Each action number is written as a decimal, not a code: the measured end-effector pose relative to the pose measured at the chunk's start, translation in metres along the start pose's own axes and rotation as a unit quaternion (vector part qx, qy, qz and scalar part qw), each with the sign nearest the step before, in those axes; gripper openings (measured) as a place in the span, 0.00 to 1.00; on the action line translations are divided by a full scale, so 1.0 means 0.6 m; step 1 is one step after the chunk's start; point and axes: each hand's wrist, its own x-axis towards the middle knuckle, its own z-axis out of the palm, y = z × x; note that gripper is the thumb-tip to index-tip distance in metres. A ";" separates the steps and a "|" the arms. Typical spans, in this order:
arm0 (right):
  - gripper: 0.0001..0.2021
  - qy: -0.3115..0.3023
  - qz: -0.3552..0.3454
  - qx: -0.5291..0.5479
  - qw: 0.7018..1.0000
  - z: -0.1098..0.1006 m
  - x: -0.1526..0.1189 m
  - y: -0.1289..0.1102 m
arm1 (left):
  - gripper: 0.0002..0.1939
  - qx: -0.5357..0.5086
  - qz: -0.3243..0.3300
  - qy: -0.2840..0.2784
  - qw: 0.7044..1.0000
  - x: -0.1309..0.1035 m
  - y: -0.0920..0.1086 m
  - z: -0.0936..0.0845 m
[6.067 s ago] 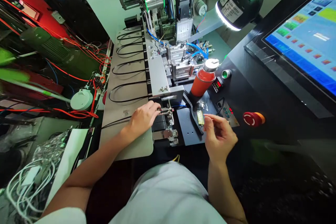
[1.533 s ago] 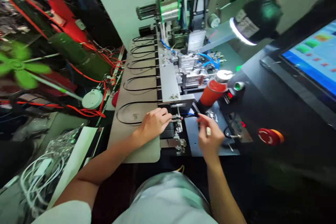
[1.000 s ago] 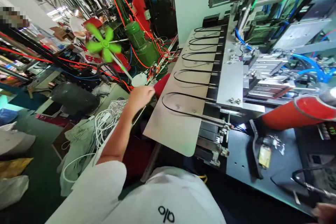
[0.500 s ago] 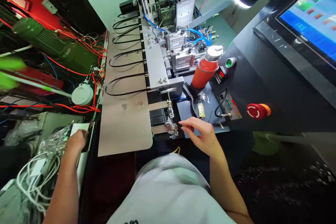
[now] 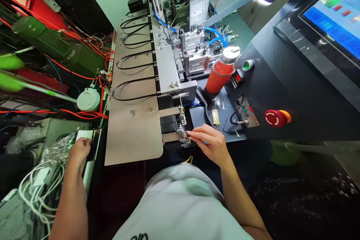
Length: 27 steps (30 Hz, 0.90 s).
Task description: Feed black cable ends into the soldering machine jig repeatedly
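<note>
**Two hands, two stations: clamp fixture and cable stock**

Two hands, well apart. Right hand: fingers loosely curled, tips touching the near metal clamp at the front edge of the fixture row; whether they pinch anything cannot be told. Left hand: far left, resting on the white tray edge beside crinkled foil bags and a pile of white cables; grip hidden.

Grey steel plate: near slots bare; black cable loops lie further along, ends fed into the conveyor.

Nearby: second clamp, orange bottle, red emergency stop, touchscreen.

Risk, as judged: fingertips sit close to a spring clamp and a moving fixture line, so a pinch is possible. The left hand works out of the person's gaze and may snag tangled cables.
</note>
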 end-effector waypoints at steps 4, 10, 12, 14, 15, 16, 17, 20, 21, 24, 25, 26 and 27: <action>0.09 -0.017 0.021 0.000 1.000 -0.005 -0.004 -0.004 | 0.05 -0.051 -0.002 0.026 0.998 -0.005 0.006 -0.005; 0.08 0.005 0.037 -0.059 0.998 -0.028 -0.027 -0.012 | 0.09 -0.165 0.007 0.076 0.983 -0.012 -0.004 -0.021; 0.07 0.026 0.035 -0.072 0.996 -0.036 -0.031 -0.001 | 0.09 -0.205 0.007 0.097 0.974 -0.006 -0.007 -0.033; 0.06 0.035 0.034 -0.069 0.996 -0.041 -0.032 0.009 | 0.12 -0.245 0.014 0.123 0.962 -0.008 0.005 -0.051; 0.06 0.036 0.033 -0.062 0.997 -0.042 -0.030 0.012 | 0.13 -0.266 0.023 0.133 0.954 -0.014 0.019 -0.062; 0.05 0.033 0.032 -0.053 0.998 -0.042 -0.027 0.013 | 0.15 -0.285 0.037 0.140 0.947 -0.024 0.040 -0.074; 0.05 0.029 0.032 -0.041 0.998 -0.041 -0.022 0.013 | 0.17 -0.308 0.063 0.141 0.939 -0.039 0.066 -0.087; 0.06 -0.003 0.046 0.009 0.999 -0.032 0.004 -0.002 | 0.19 -0.393 0.218 0.091 0.889 -0.105 0.172 -0.128; 0.06 -0.014 0.058 0.030 0.998 -0.027 0.014 -0.010 | 0.19 -0.415 0.291 0.053 0.861 -0.131 0.209 -0.141; 0.06 -0.008 0.118 0.088 0.989 -0.007 0.044 -0.035 | 0.15 -0.407 0.463 -0.058 0.786 -0.204 0.305 -0.170; 0.06 0.012 0.147 0.109 0.983 0.000 0.052 -0.042 | 0.14 -0.390 0.499 -0.083 0.770 -0.223 0.329 -0.174; 0.06 0.036 0.173 0.130 0.976 0.008 0.059 -0.047 | 0.14 -0.372 0.527 -0.099 0.758 -0.238 0.348 -0.176; 0.07 0.058 0.193 0.151 0.968 0.014 0.064 -0.051 | 0.14 -0.358 0.547 -0.109 0.749 -0.248 0.364 -0.176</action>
